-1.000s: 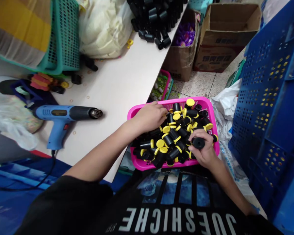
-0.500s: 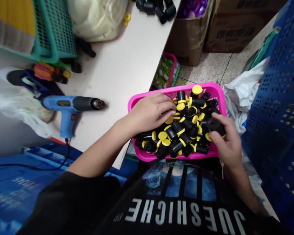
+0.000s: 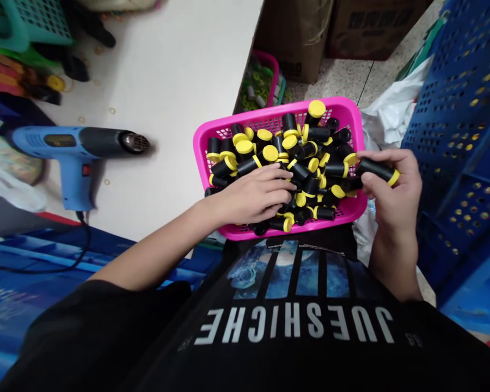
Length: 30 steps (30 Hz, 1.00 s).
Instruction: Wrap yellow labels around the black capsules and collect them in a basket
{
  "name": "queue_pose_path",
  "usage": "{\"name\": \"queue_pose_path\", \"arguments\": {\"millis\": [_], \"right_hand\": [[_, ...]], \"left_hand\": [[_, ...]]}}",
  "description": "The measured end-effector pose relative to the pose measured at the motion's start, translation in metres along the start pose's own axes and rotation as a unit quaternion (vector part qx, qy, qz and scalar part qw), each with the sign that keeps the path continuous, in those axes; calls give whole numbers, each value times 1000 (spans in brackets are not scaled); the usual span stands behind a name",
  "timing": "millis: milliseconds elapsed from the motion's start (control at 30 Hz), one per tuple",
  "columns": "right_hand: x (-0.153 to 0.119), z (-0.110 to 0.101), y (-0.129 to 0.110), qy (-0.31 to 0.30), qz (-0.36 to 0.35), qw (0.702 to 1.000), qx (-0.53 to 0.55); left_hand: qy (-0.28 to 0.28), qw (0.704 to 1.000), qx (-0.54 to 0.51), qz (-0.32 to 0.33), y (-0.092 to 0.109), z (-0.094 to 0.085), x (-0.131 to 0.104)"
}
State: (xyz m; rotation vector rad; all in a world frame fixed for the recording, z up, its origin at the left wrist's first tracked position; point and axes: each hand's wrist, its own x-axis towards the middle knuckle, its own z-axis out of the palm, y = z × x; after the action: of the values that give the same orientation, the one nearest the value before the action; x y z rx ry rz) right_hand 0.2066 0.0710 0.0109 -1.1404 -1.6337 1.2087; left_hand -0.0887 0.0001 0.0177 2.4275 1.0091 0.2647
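Observation:
A pink plastic basket [image 3: 353, 111] rests in front of my torso, filled with small black cylinders with yellow caps. My left hand [image 3: 261, 193] lies over the pile with its fingers apart and bent a little, touching pieces in the middle; what sits under the fingertips is partly hidden. At the basket's right rim, my right hand [image 3: 398, 188] pinches a black cylinder with a yellow cap [image 3: 376, 170] between thumb and fingers. That piece lies on its side, its cap towards my palm.
To the left, a blue heat gun [image 3: 75, 158] lies on the white table [image 3: 179, 103], its cord hanging over the edge. Blue perforated crates [image 3: 453, 120] stand at the right. Cardboard boxes [image 3: 371, 30] and another pink basket [image 3: 273, 76] are beyond the table edge.
My left hand has shifted towards the near side of the basket, uncovering pieces at the back left. My right hand has moved outward and turned its cylinder from end-on to sideways. The view has shifted.

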Motion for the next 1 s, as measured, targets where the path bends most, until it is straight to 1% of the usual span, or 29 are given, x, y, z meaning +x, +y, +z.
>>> {"name": "queue_pose_path", "arguments": {"millis": [133, 167, 200, 233, 267, 300, 333, 367, 400, 433, 467, 533, 567, 633, 700, 733, 767, 833, 900, 933, 1000], "right_hand": [[-14, 0, -10, -40, -5, 997, -69], [-17, 2, -13, -49, -12, 995, -84], [-19, 6, -16, -58, -19, 993, -99], [-21, 11, -18, -69, -30, 990, -116], [-22, 16, -19, -82, -48, 986, -135], [-24, 22, -19, -97, -71, 980, -157], [-25, 28, -18, -112, -97, 972, -184], [-26, 33, -15, -130, -121, 960, -215], [-27, 38, -12, -149, -140, 947, -250], [-27, 42, -8, -164, -151, 933, -282], [-26, 45, -5, -174, -157, 922, -308], [-21, 50, -3, -163, -170, 915, -328], [-15, 53, -5, -147, -182, 917, -324], [1, 61, -16, -119, -210, 920, -309], [25, 79, -35, -122, -226, 915, -310], [39, 92, -45, -146, -228, 909, -318], [52, 108, -53, -183, -226, 899, -327], [77, 141, -64, -290, -226, 867, -336], [95, 171, -65, -403, -225, 820, -338], [101, 182, -62, -440, -222, 801, -340], [107, 191, -55, -478, -213, 781, -341]], "left_hand": [[-9, 998, -53, -42, 8, -8, -10], [0, 997, -59, -58, 10, -12, -12], [24, 994, -57, -84, 11, -16, -15], [64, 989, -49, -123, 10, -20, -19], [116, 977, -33, -174, 6, -23, -23], [172, 958, -14, -230, 1, -25, -28], [222, 932, 4, -287, -5, -25, -33], [255, 907, 16, -335, -11, -23, -38], [265, 889, 21, -372, -17, -18, -42], [256, 881, 18, -398, -21, -13, -46], [235, 879, 10, -415, -22, -6, -48], [197, 883, -8, -426, -18, 6, -50], [193, 886, -13, -422, -13, 11, -50], [207, 892, -17, -401, -2, 16, -49], [226, 900, -18, -372, 8, 18, -48], [232, 904, -17, -359, 11, 19, -48], [237, 908, -17, -346, 13, 21, -49], [259, 912, -20, -316, 14, 27, -51], [293, 910, -32, -290, 11, 36, -56], [311, 907, -40, -283, 9, 41, -59], [339, 894, -53, -289, 6, 47, -64]]}}
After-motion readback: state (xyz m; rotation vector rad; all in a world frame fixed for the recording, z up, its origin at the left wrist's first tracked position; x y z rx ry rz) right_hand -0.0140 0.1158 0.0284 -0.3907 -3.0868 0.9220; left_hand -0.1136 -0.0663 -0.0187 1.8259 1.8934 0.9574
